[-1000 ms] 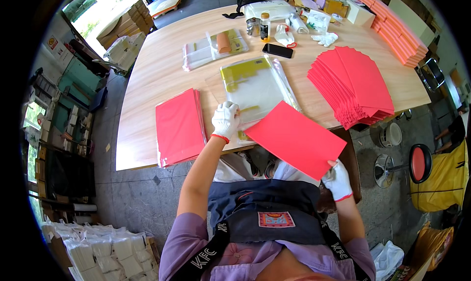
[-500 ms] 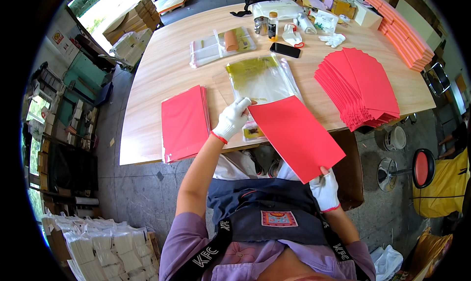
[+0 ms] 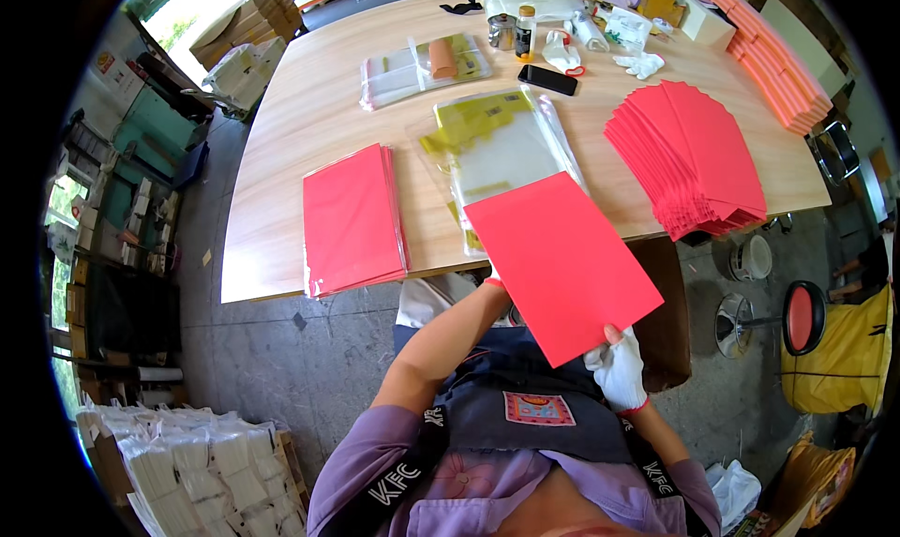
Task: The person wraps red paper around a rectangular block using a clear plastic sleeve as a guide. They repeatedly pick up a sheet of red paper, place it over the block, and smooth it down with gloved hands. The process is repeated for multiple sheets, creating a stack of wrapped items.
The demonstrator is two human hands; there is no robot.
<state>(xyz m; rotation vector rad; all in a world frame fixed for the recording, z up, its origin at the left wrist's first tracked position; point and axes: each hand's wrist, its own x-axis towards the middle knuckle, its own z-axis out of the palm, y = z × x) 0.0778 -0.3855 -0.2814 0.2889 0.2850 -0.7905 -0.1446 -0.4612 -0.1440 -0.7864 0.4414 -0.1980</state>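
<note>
My right hand (image 3: 619, 373), in a white glove with the fingertips bare, grips the lower right corner of a red sheet (image 3: 565, 270), thumb on top. The sheet is tilted over the table's near edge and my lap. Behind it, my left hand (image 3: 494, 275) is mostly hidden; only a bit of the glove's cuff shows, so its fingers cannot be seen. Just beyond the sheet lies a pile of clear plastic bags (image 3: 497, 148) with yellow-green printing. To the left is a stack of red sheets in clear bags (image 3: 349, 223). A fanned stack of red sheets (image 3: 689, 157) lies at the right.
Farther back on the table (image 3: 267, 181) are another bundle of clear bags (image 3: 403, 76), a black phone (image 3: 547, 80), a bottle (image 3: 525, 35), a metal jar (image 3: 502, 32) and a white glove (image 3: 641, 66). Pink foam strips (image 3: 769, 59) line the far right. A stool (image 3: 802, 318) stands right.
My left hand has moved from the sheet's top left corner down behind it. The bags' top layer has shifted, its printed part now lying further left. The right hand keeps its grip.
</note>
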